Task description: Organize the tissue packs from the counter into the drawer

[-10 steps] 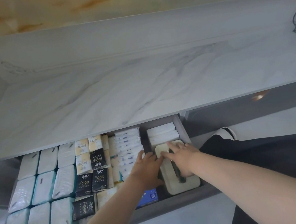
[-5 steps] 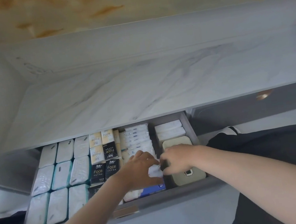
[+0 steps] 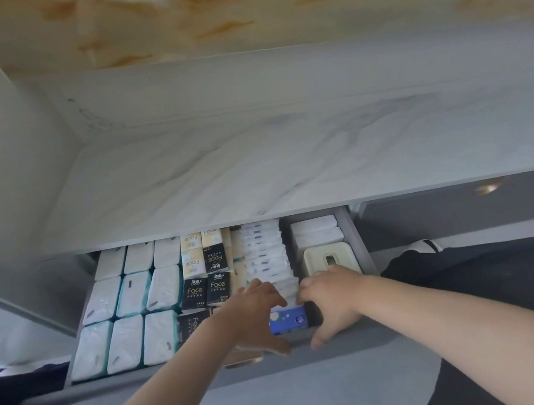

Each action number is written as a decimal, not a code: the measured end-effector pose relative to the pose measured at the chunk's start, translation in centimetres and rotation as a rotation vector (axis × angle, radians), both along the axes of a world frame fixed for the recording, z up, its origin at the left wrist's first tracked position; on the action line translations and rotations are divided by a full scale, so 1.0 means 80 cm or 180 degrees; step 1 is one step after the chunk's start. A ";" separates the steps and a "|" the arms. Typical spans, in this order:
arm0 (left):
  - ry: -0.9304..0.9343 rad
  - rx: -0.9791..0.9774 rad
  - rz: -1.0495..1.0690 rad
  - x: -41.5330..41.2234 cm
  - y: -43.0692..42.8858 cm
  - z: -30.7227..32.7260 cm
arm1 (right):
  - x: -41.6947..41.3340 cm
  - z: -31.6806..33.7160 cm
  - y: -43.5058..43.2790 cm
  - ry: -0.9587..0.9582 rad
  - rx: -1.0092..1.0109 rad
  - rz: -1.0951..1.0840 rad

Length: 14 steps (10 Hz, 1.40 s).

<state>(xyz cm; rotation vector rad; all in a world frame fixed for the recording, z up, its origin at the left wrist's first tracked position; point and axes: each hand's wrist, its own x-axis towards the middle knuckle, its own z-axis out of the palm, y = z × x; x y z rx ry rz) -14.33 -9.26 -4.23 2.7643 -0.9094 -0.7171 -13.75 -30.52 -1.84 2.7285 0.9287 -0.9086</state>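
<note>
Reaching both forearms from the near side into the open drawer [image 3: 362,247] under the counter [image 3: 254,170]. Curling the left hand [image 3: 256,312] and the right hand [image 3: 330,297] knuckles-up, each grip pinching in from its own side on the near end of the small white packs [image 3: 266,256], thumbs splaying over the drawer's near front. Counting one blue pack [image 3: 288,320] just near of the fingertips, nine teal-edged packs [image 3: 135,294] at left, four black packs [image 3: 196,291] beside them, two plain white packs [image 3: 315,231] far right, one beige box [image 3: 329,257] nearer.
</note>
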 end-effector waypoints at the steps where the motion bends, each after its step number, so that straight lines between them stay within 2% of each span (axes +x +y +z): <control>1: -0.0240 -0.0176 0.0287 0.005 0.009 -0.004 | 0.009 0.002 0.001 -0.0278 0.0097 -0.0031; 3: -0.0603 -0.0728 0.1192 0.016 0.026 -0.006 | 0.016 0.017 0.008 -0.1335 -0.0059 -0.0315; 4: -0.0820 -0.1095 0.2167 0.019 0.031 0.003 | 0.015 0.022 0.020 -0.1342 -0.0247 -0.0953; 5: -0.0296 -0.0894 0.3330 0.028 0.044 0.023 | 0.020 0.012 0.028 -0.0723 0.0094 -0.2271; 6: 0.0929 -0.1075 0.3925 0.037 0.060 0.037 | 0.038 0.005 0.036 0.0572 0.1273 -0.4005; 7: 0.1502 -0.1713 0.4322 0.044 0.071 0.042 | 0.055 0.008 0.047 0.1543 0.2371 -0.5035; 8: 0.1890 -0.2557 0.4603 0.055 0.081 0.036 | 0.069 0.011 0.056 0.1799 0.3066 -0.5422; 9: 0.1912 -0.3128 0.4803 0.068 0.096 0.023 | 0.085 0.011 0.058 0.1847 0.3432 -0.5535; 13: 0.2009 -0.4048 0.4537 0.120 0.096 0.012 | 0.137 -0.009 0.065 0.1607 0.4023 -0.5402; 14: 0.1887 -0.3790 0.4409 0.120 0.089 0.009 | 0.132 -0.013 0.074 0.1603 0.3774 -0.5335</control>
